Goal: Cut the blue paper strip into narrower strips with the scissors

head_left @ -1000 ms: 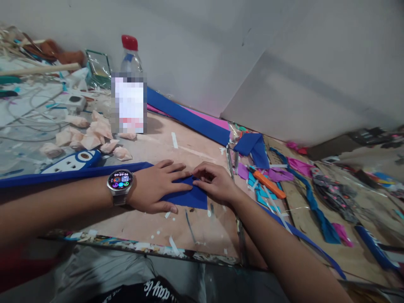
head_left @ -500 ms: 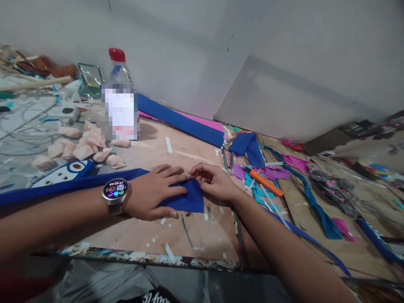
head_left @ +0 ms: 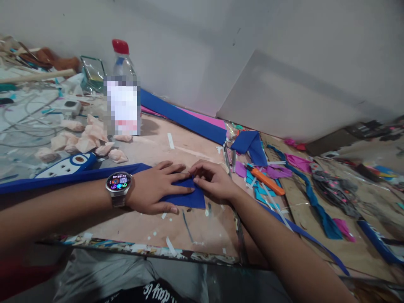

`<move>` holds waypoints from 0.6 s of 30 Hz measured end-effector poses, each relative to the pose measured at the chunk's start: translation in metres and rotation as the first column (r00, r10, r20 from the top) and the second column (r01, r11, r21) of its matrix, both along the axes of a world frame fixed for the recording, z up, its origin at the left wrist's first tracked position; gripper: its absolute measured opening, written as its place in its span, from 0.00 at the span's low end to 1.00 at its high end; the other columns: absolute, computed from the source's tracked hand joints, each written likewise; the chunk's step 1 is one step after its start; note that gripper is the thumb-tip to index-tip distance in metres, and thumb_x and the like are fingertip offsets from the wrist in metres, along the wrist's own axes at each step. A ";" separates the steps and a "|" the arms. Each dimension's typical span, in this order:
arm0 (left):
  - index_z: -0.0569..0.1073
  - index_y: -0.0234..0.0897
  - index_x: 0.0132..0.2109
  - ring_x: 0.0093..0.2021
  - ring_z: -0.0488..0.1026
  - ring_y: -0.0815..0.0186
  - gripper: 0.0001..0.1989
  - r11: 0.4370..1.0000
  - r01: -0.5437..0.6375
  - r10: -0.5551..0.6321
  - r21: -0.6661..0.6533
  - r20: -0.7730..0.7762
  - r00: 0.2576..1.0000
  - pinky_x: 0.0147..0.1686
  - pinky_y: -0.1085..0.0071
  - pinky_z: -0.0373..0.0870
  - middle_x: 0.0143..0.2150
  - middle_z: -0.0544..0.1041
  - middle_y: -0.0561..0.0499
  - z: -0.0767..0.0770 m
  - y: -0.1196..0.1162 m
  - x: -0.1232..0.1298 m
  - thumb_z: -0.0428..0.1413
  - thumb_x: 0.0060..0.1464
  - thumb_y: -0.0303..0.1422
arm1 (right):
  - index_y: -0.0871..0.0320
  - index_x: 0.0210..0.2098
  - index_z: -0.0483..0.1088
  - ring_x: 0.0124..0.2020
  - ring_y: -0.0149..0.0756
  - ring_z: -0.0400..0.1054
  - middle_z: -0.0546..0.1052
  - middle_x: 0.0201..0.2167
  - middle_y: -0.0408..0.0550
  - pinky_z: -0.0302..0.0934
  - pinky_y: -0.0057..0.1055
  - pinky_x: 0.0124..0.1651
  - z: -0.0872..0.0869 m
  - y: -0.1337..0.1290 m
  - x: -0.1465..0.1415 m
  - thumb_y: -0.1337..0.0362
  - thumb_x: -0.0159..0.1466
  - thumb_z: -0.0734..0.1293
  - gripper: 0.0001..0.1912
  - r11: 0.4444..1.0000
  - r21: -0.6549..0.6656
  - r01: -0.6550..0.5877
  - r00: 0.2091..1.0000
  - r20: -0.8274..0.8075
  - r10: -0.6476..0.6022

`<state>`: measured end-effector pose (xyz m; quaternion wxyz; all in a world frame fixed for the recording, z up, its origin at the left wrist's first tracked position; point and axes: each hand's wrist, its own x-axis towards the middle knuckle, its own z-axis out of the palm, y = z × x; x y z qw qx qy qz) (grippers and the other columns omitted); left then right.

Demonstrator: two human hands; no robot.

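A blue fabric strip point(head_left: 189, 199) lies across the worktable, running off to the left under my left wrist. My left hand point(head_left: 158, 187), with a watch on its wrist, presses flat on the strip with fingers spread. At the strip's right end, my right hand point(head_left: 214, 180) has its thumb and index finger pinched together on the fabric edge, close to my left fingertips. The fabric end lies flat below the pinch.
Behind stand a red-capped bottle point(head_left: 120, 47) and a blurred upright panel. Crumpled peach pieces point(head_left: 86, 143) and a power strip point(head_left: 67, 165) lie left. An orange cutter point(head_left: 267, 182), fabric scraps and a folded blue strip point(head_left: 249, 145) lie right.
My right thumb has moved up and in against the index finger at the fabric edge. My left hand stays flat on the strip. The camera view has shifted slightly.
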<state>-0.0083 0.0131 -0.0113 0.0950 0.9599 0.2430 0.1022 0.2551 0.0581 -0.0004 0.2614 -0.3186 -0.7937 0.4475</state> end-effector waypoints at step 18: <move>0.64 0.51 0.72 0.76 0.51 0.37 0.34 1.000 -0.004 0.004 -0.010 0.006 1.000 0.71 0.36 0.48 0.78 0.54 0.43 -0.001 0.000 -0.001 0.47 0.65 0.59 | 0.57 0.41 0.76 0.38 0.37 0.74 0.79 0.37 0.47 0.66 0.34 0.41 -0.006 0.004 -0.002 0.73 0.58 0.66 0.13 0.975 0.132 0.176 0.983 -0.069 -0.168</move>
